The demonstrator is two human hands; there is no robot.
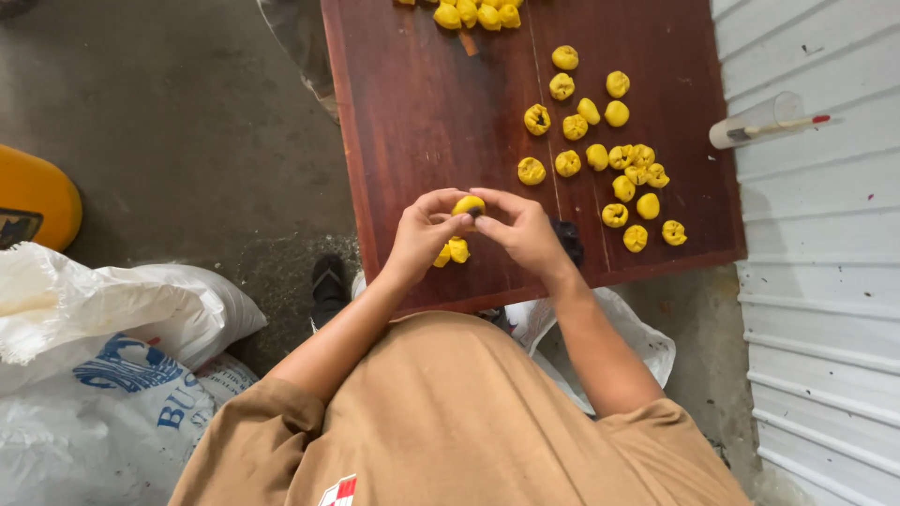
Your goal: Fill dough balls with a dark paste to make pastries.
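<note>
I see a small yellow dough ball (469, 205) pinched between the fingertips of both hands, held just above the near edge of a dark red-brown wooden board (422, 112). A dark spot shows on the ball's right side, beside the right thumb. My left hand (420, 236) grasps the ball from the left, thumb and forefinger closed on it; my right hand (523, 232) grasps it from the right in the same way. Both are closed on the ball, neither is clenched into a fist.

Just below the held ball, under the left fingers, two more yellow pieces (452, 251) lie on the board, touching one another. Whether the left hand touches them I cannot tell.

Further out, to the right, a loose cluster of shaped yellow balls (605, 150) sits on the board, several of them touching, some with a dark opening in the middle. Another group of yellow balls (476, 13) lies at the far edge, partly cut off by the frame. A small dark lump (568, 240) rests on the board just beside the right wrist.

Beyond the board on the right is a white ribbed wall (825, 244), with a clear plastic cup (755, 122) against it and a thin stick with a red tip in it. On the left, white sacks (103, 356) lie on the grey floor, near a yellow-orange object (33, 197). A dark sandal (329, 281) shows by the board's near corner.
</note>
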